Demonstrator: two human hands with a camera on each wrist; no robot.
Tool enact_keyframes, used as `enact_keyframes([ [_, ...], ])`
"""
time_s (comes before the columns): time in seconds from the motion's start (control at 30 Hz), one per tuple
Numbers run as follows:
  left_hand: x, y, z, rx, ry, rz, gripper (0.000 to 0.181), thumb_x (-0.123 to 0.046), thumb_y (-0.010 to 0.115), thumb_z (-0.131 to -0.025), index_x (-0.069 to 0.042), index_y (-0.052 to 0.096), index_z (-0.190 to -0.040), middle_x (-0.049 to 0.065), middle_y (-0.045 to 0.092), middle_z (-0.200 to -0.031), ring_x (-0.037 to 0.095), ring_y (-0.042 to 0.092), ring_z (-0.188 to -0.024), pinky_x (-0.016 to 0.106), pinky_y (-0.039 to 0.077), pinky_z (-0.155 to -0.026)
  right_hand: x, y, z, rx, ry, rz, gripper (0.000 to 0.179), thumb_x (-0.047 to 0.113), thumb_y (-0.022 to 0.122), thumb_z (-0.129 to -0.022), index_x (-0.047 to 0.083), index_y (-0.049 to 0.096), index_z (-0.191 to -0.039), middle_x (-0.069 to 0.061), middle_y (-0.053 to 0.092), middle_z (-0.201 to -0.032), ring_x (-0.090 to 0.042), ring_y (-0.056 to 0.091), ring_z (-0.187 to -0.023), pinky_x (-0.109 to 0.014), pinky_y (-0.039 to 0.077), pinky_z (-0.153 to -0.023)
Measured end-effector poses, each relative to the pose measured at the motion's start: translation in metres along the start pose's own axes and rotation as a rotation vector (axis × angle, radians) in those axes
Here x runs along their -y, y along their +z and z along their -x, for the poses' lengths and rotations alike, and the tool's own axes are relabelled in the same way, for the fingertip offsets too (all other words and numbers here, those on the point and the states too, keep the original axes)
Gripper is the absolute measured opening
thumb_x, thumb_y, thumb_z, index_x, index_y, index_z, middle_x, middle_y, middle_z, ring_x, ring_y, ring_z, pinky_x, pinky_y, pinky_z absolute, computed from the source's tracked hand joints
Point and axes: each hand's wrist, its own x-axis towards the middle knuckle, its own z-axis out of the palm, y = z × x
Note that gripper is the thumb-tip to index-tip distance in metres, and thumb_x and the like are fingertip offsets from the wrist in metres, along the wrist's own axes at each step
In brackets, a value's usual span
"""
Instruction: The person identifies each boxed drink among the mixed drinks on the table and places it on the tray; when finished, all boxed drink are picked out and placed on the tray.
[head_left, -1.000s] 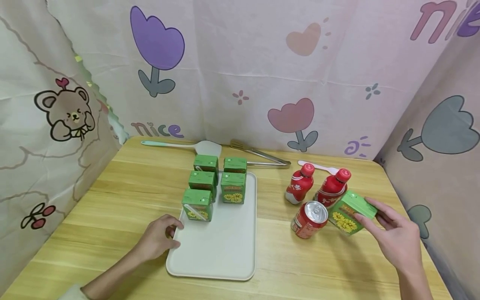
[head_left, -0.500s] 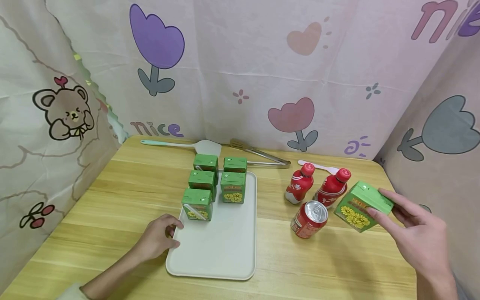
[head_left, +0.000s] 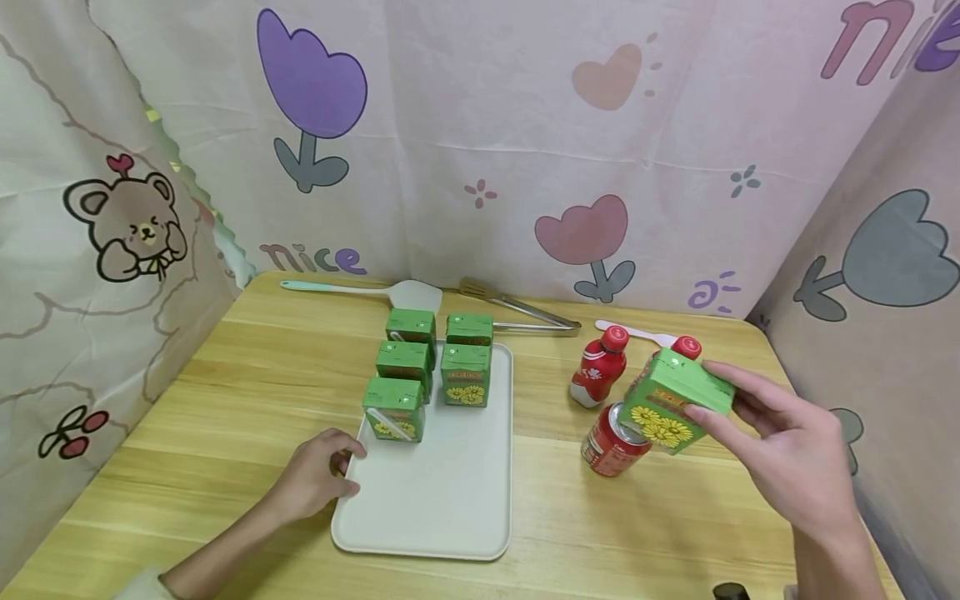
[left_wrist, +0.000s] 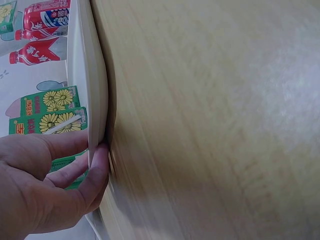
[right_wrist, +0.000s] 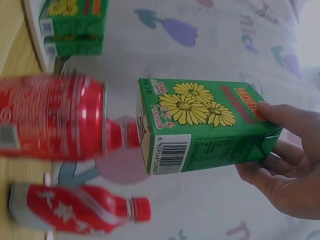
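Observation:
My right hand [head_left: 787,450] grips a green drink carton [head_left: 671,404] printed with yellow flowers. It is held up in the air, tilted, in front of a red bottle and partly over the red can [head_left: 611,450] in the head view. The right wrist view shows fingers and thumb on the upper end of the carton [right_wrist: 200,115]. At the left, my left hand [head_left: 311,475] pinches the side rim of a white tray [head_left: 450,500], thumb above and fingers beneath in the left wrist view. Several like cartons [head_left: 393,408] stand in two rows on the tray's far half.
Red bottles [head_left: 600,367] stand behind the can, right of the tray. Along the back lie a white spatula [head_left: 412,293], metal tongs [head_left: 536,317] and a pale pink utensil [head_left: 637,332]. A printed cloth [head_left: 465,125] hangs behind the table. A small black object [head_left: 731,591] shows at the bottom edge.
The right hand moved the carton rightward, away from the bottles, then back left and slightly up, so it now overlaps the can and one bottle. The left hand and tray stay put.

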Motion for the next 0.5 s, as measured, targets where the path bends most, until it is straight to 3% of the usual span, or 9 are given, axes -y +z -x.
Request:
enact_keyframes([
  [0.23, -0.001, 0.0, 0.001, -0.003, -0.015, 0.009, 0.038, 0.008, 0.077, -0.063, -0.003, 0.066, -0.097, 0.008, 0.06, -0.104, 0.015, 0.051, -0.079, 0.019, 0.045, -0.057, 0.006, 0.03, -0.007, 0.08, -0.037, -0.05, 0.046, -0.017, 0.073, -0.068, -0.007, 0.064, -0.112, 0.006, 0.067, -0.107, -0.006, 0.065, -0.092, -0.015, 0.051, -0.083],
  [0.33, -0.001, 0.0, 0.0, -0.003, -0.005, 0.003, 0.038, 0.007, 0.078, -0.063, -0.002, 0.066, -0.098, 0.008, 0.06, -0.104, 0.015, 0.051, -0.079, 0.019, 0.044, -0.057, 0.009, 0.045, -0.009, 0.102, -0.008, -0.072, 0.046, -0.013, 0.075, -0.068, -0.003, 0.066, -0.112, 0.006, 0.068, -0.105, -0.007, 0.066, -0.089, -0.016, 0.053, -0.081],
  [0.5, -0.001, 0.0, 0.0, -0.003, -0.002, -0.004, 0.039, 0.007, 0.078, -0.063, -0.002, 0.065, -0.098, 0.007, 0.06, -0.104, 0.015, 0.051, -0.079, 0.019, 0.044, -0.057, 0.011, 0.069, -0.013, 0.188, 0.062, -0.12, 0.044, -0.004, 0.077, -0.072, 0.003, 0.066, -0.114, -0.006, 0.067, -0.107, -0.009, 0.067, -0.089, -0.019, 0.054, -0.08],
])
